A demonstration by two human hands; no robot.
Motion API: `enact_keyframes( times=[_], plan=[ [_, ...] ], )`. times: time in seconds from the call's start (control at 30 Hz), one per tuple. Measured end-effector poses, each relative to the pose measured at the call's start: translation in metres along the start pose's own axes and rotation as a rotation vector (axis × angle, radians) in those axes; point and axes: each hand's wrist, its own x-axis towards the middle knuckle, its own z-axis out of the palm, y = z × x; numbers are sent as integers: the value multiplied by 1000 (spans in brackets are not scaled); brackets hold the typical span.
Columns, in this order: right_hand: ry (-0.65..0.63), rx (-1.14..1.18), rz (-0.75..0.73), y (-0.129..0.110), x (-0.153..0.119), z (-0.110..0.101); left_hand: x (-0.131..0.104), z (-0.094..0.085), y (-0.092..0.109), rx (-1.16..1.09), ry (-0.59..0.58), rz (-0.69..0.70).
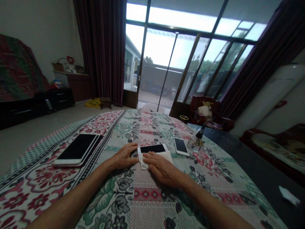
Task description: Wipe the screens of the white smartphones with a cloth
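A white phone (152, 148) with a dark screen lies on the patterned tablecloth (147, 178) in front of me. My right hand (162, 167) rests flat with its fingers together, pressing a white cloth or tissue (168, 156) onto the lower part of the phone. At the phone's left edge, my left hand (125, 156) lies with its thumb and fingers apart, the fingertips touching or close to the phone. Its palm is down on the tablecloth.
Stacked large white-framed devices (77, 149) lie at the left. A smaller white phone (181, 146) is at the right, beside a clear glass container (195, 143) with a dark top. A crumpled white tissue (289, 195) is at the far right.
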Motion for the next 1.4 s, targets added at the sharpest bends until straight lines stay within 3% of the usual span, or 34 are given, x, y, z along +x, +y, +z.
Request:
enact_keyframes(
  times=[0.27,0.5,0.73,0.97,1.4],
  plan=[
    [70,-60,-46,19,41,10,2,3,0,26,40,2],
    [152,-133,72,28,53,16,3,6,2,44,111,15],
    [31,-48,-76,19,34,3,3,11,-8,78,130,4],
    [-140,28,-123,12,31,-19,3,8,-8,103,97,-10],
    [136,-90,19,31,56,13,4,10,-1,117,142,29]
  ],
)
